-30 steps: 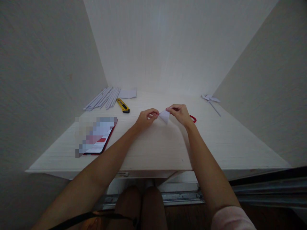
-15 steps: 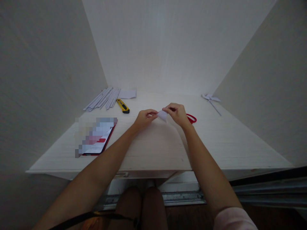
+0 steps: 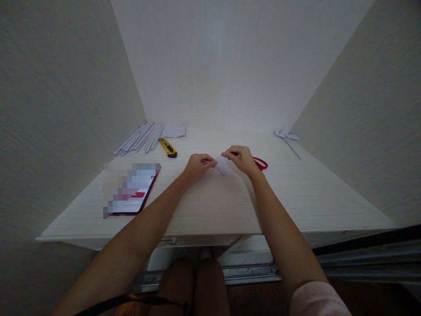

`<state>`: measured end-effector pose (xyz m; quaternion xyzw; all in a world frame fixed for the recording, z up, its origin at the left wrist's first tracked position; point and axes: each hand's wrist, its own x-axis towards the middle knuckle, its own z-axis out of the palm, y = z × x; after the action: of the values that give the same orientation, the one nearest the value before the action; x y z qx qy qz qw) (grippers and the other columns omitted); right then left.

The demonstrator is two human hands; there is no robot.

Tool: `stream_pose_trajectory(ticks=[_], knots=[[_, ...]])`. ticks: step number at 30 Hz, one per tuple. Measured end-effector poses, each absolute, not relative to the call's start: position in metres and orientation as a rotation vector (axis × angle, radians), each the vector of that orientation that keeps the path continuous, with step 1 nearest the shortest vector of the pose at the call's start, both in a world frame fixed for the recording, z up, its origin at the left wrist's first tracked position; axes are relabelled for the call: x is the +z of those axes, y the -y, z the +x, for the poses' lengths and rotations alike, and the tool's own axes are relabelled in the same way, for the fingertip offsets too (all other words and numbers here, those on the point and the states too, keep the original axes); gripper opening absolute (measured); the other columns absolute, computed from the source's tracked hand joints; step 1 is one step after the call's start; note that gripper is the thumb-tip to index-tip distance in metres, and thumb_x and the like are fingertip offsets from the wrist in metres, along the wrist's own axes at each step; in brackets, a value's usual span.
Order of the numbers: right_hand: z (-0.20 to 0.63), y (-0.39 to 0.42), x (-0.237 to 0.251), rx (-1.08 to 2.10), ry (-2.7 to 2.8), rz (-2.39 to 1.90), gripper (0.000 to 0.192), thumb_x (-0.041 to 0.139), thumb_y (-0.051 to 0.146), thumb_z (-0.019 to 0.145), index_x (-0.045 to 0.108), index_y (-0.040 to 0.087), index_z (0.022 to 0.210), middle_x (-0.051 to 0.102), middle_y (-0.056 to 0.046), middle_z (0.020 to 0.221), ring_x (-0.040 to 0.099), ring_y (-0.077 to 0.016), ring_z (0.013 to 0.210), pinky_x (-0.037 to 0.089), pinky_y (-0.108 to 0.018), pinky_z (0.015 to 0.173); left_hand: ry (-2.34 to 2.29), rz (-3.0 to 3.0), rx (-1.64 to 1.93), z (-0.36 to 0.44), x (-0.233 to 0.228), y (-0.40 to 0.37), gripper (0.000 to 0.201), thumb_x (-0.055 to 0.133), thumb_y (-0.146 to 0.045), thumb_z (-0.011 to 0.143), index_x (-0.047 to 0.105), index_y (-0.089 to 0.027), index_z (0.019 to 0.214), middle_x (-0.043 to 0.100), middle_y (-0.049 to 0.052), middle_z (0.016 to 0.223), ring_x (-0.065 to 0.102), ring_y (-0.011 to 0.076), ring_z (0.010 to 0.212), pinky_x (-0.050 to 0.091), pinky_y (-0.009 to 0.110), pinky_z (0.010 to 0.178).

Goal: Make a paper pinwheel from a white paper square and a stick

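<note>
A small piece of white paper (image 3: 222, 165) is stretched between my two hands over the middle of the table. My left hand (image 3: 199, 166) pinches its left corner between thumb and fingers. At its upper right corner, my right hand (image 3: 240, 157) grips it with thumb and fingertips. Scissors with red handles (image 3: 261, 163) lie just right of my right hand, their blades hidden behind the hand and wrist. To the left of my left hand rests a yellow box cutter (image 3: 168, 147) with a black end.
Several rolled white paper sticks (image 3: 141, 138) lie at the back left beside a flat white paper (image 3: 174, 131). A phone (image 3: 133, 191) with a red edge, partly blurred, lies at the front left. A paper pinwheel (image 3: 287, 136) on a stick is at the back right. Walls enclose the white table (image 3: 312, 193).
The paper has turned slightly in my hands, its free corner dropping lower. Both hands sit a little lower in view, still holding it. Everything else lies where it was.
</note>
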<state>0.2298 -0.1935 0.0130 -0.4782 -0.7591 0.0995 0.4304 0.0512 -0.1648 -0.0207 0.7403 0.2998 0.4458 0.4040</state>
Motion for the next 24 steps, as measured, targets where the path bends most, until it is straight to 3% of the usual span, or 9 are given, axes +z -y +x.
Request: stream_pose_trajectory(ticks=[3, 8, 16, 24], knots=[[0.2306, 0.1923, 0.0123, 0.281, 1.801, -1.179, 0.027, 0.056, 0.039, 0.071, 0.063, 0.015, 0.061, 0.058, -0.003, 0.058, 0.048, -0.011, 0.055, 0.034, -0.024, 0.054, -0.691, 1.67, 1.168, 0.0515, -0.0198, 0.1652, 0.021, 0.066, -0.028, 0.06, 0.063, -0.011, 0.072, 0.067, 0.006, 0.072, 0.061, 0.0128, 0.059, 0.051, 0.029, 0.061], [0.2318, 0.1909, 0.0133, 0.334, 1.649, -1.171, 0.029, 0.056, 0.04, 0.069, 0.062, 0.014, 0.061, 0.055, -0.001, 0.055, 0.046, -0.0099, 0.052, 0.033, -0.024, 0.051, -0.591, 1.377, 1.278, 0.0523, -0.0179, 0.1649, 0.034, 0.064, -0.03, 0.064, 0.058, -0.012, 0.093, 0.065, 0.011, 0.092, 0.062, 0.0161, 0.082, 0.05, 0.032, 0.071], [0.2235, 0.1909, 0.0111, 0.422, 1.64, -1.132, 0.029, 0.057, 0.04, 0.068, 0.061, 0.013, 0.059, 0.049, 0.001, 0.051, 0.04, -0.0079, 0.048, 0.031, -0.022, 0.047, -0.711, 1.42, 1.146, 0.057, -0.0207, 0.1662, 0.034, 0.067, -0.036, 0.06, 0.065, -0.009, 0.082, 0.067, 0.006, 0.073, 0.059, 0.012, 0.061, 0.05, 0.032, 0.069], [0.2237, 0.1929, 0.0119, 0.473, 1.663, -1.116, 0.029, 0.056, 0.039, 0.069, 0.059, 0.012, 0.058, 0.045, 0.003, 0.047, 0.036, -0.0065, 0.046, 0.028, -0.021, 0.045, -0.738, 1.446, 1.129, 0.0549, -0.0223, 0.1638, 0.032, 0.065, -0.036, 0.062, 0.067, -0.009, 0.079, 0.066, 0.005, 0.068, 0.058, 0.0108, 0.059, 0.049, 0.027, 0.065]])
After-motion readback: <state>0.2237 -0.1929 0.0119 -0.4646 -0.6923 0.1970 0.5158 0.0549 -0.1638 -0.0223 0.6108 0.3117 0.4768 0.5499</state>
